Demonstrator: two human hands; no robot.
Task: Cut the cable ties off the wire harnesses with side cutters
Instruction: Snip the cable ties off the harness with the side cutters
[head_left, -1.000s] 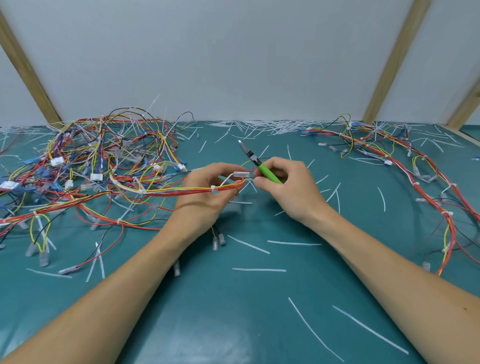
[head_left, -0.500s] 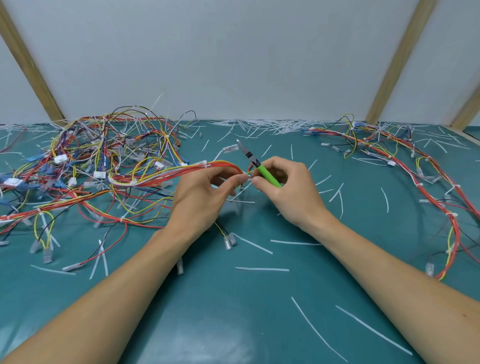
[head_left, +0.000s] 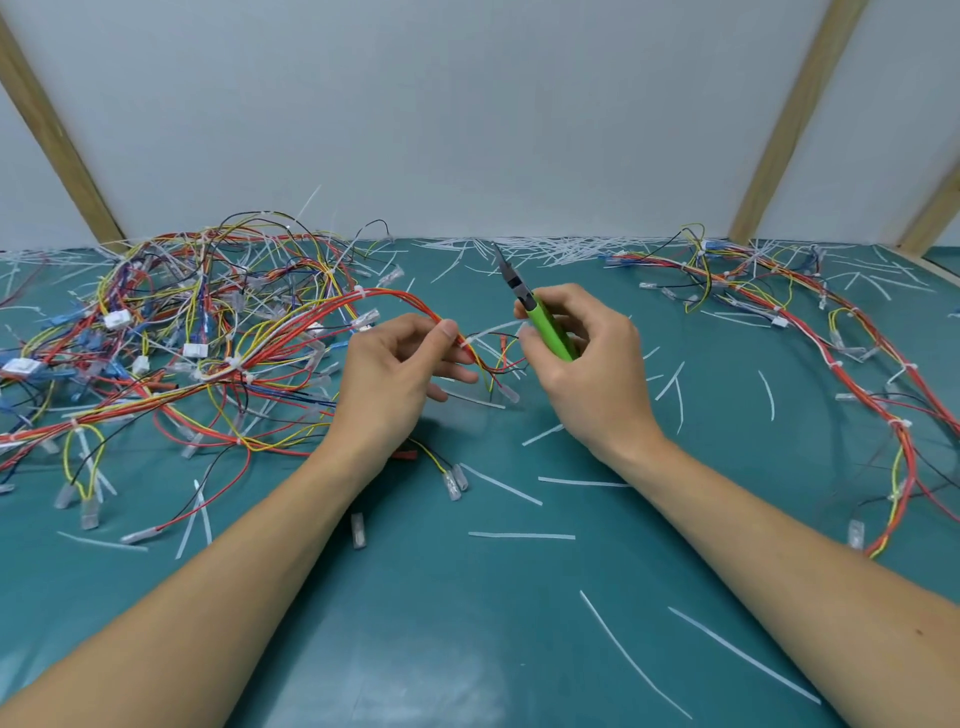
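The left hand (head_left: 395, 374) pinches a red and yellow harness (head_left: 415, 306) between thumb and forefinger, holding it raised above the green tabletop (head_left: 467, 623). From that pinch the bundle arcs up and away to the left into a tangled pile of harnesses (head_left: 171, 332) on the left side of the tabletop. Just past the left fingertips a white cable tie (head_left: 491, 330) circles the bundle, its tail reaching toward the right hand (head_left: 587, 364), and the loose wire ends droop between the two hands.

The right hand grips the green-handled cutters (head_left: 540, 322), fingers curled around the handle, the dark tip pointing up and away from the person. The cutter tip stands above and to the right of the tie, apart from it. The right forefinger tip lies just beside the tie's tail; contact cannot be told.

A second harness (head_left: 852, 358) lies along the right side, well apart from both hands. Cut tie pieces (head_left: 522, 535) are scattered over the tabletop.
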